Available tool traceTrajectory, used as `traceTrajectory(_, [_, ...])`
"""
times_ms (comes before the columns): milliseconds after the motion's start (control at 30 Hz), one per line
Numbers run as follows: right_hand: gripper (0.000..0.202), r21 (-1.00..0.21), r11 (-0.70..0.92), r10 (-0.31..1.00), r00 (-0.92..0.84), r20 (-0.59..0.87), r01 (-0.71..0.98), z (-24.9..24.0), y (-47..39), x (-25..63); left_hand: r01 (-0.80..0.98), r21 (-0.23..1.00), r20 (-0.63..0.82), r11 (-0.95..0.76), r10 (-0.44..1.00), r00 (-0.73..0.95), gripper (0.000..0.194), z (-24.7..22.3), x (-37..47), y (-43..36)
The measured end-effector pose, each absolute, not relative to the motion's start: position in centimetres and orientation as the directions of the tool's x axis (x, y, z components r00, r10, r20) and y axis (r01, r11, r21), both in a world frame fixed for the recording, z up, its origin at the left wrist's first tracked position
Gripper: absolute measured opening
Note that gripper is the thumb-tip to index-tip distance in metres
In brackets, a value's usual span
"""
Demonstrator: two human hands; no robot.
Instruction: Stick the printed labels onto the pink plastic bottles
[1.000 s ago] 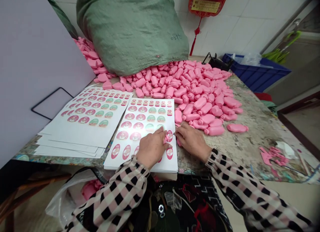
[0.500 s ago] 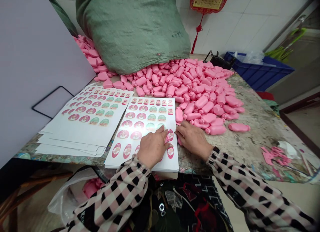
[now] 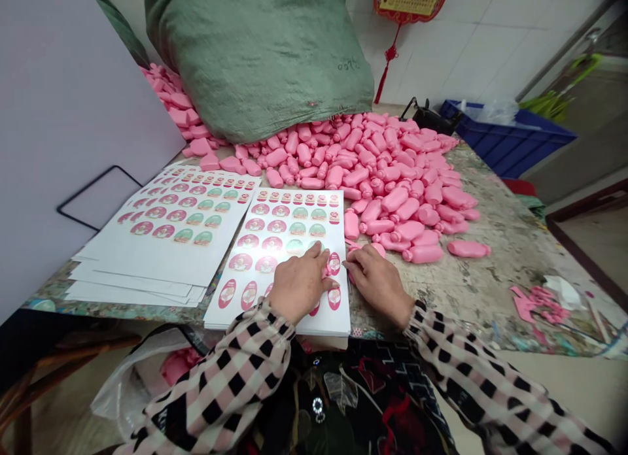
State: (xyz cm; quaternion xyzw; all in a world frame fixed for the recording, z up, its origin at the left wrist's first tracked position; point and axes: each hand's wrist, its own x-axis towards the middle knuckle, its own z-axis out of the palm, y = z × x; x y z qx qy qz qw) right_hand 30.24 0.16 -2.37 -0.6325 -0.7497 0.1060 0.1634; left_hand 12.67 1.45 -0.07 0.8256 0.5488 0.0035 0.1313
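Note:
My left hand (image 3: 300, 282) lies on the front right of a white sticker sheet (image 3: 289, 203) topping a stack. Its thumb and forefinger close around a small pink piece (image 3: 326, 270), probably a bottle, mostly hidden by the hand. Oval pink stickers (image 3: 334, 264) show beside the fingertips. My right hand (image 3: 377, 282) is at the sheet's right edge, fingers bent together; what they pinch is hidden. Pink bottle-shaped pieces (image 3: 377, 248) lie just beyond its knuckles, partly covered.
A big heap of pink bottles (image 3: 363, 157) spreads behind, under a green sack (image 3: 260, 63). More sticker sheets (image 3: 161, 259) lie left. Pink scraps (image 3: 540, 304) are on the right of the worn table (image 3: 471, 291). A blue crate (image 3: 510, 138) stands at the back right.
My right hand has shifted slightly, uncovering more of a pink piece beyond its knuckles. The left hand stays nearly in place. The view has moved a little.

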Motion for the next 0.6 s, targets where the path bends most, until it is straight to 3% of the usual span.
traceTrajectory(200, [0.021, -0.386, 0.096, 0.989, -0.045, 0.139, 0.918, -2.9, 0.1, 29.4, 0.9, 0.233, -0.142, -0.368, 0.903, 0.406, 0.058, 0.0, 12.6, 1.6])
traceTrajectory(600, [0.015, -0.408, 0.112, 0.985, -0.049, 0.164, 0.906, -2.9, 1.4, 29.3, 0.894, 0.236, -0.14, -0.382, 0.897, 0.42, 0.058, 0.2, 12.7, 1.5])
